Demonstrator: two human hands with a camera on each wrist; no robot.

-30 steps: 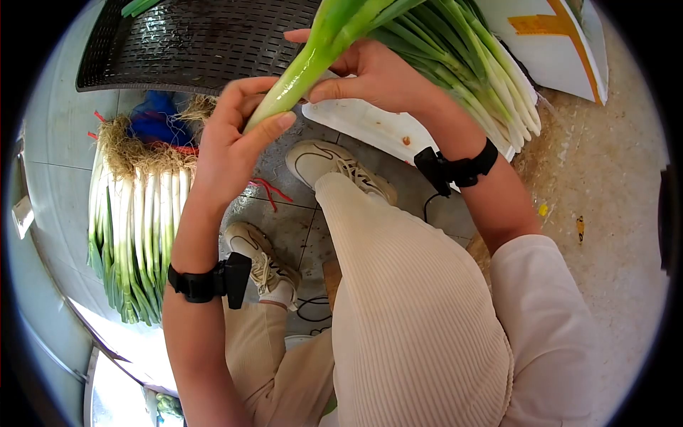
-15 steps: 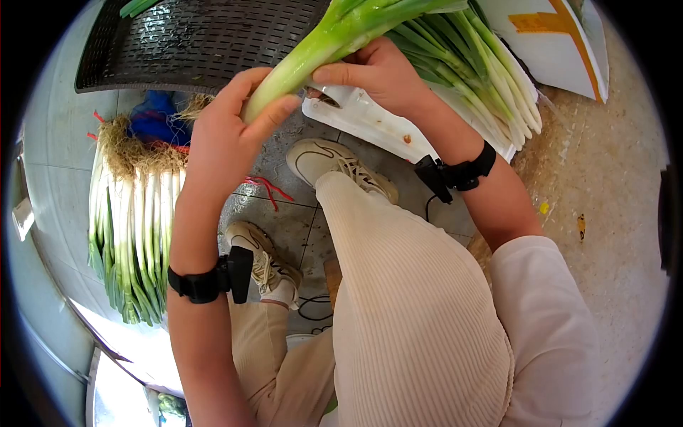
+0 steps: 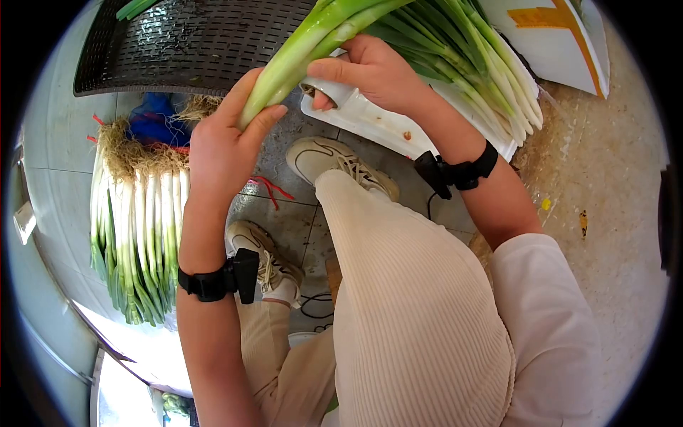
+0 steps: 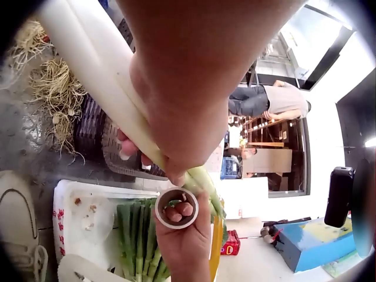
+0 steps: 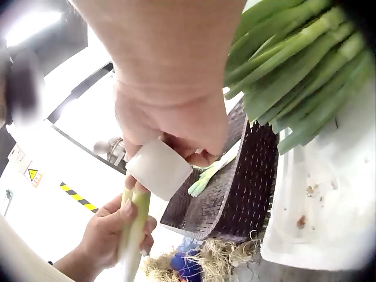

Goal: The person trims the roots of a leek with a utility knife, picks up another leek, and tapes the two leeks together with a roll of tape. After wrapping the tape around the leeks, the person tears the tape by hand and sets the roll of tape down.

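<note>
My left hand [image 3: 226,146] grips the white lower end of thick leeks [image 3: 284,67], which slant up to the right across the head view. In the right wrist view, two pale stalks [image 5: 136,226] show side by side in that hand. My right hand [image 3: 377,75] is at the leeks' green part, thumb lying along their near side. Its fingers pass through a wide white roll of tape [image 5: 160,169], whose round opening faces the left wrist camera. The hand hides part of the roll in the head view.
A dark slatted crate [image 3: 192,53] lies ahead. On the left is a row of rooted leeks [image 3: 139,235] beside blue netting [image 3: 153,117]. A white foam tray [image 3: 384,128] with more leeks [image 3: 491,92] stands to the right, near a taped white box [image 3: 548,43]. Red string [image 3: 270,188] lies on the floor.
The leeks' leafy end has swung left over the last half second, and their tilt is steeper. My right hand has shifted slightly left, and more of the tape roll shows below it.
</note>
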